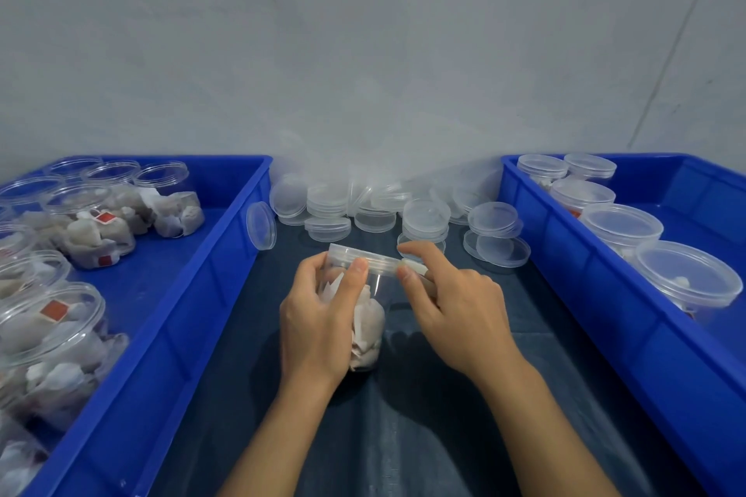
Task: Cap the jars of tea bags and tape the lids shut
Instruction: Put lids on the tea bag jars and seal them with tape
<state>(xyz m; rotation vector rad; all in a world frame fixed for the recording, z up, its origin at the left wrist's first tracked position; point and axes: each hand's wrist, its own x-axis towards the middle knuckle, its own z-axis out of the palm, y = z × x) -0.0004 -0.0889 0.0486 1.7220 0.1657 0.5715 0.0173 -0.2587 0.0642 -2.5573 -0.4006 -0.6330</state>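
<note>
Jar light, slick; my left hand grips its body, right hand pinches tape at lid.

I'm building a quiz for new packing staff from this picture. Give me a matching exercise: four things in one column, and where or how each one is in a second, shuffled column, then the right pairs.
Things
1. open jars of tea bags
2. capped jars
3. loose lids
4. jar in hand

Places or states
A. in the right blue bin
B. heaped on the dark cloth by the wall
C. held by the left hand, right hand at its lid
D. in the left blue bin

Pairs: 1-D, 2-A, 3-B, 4-C
</note>
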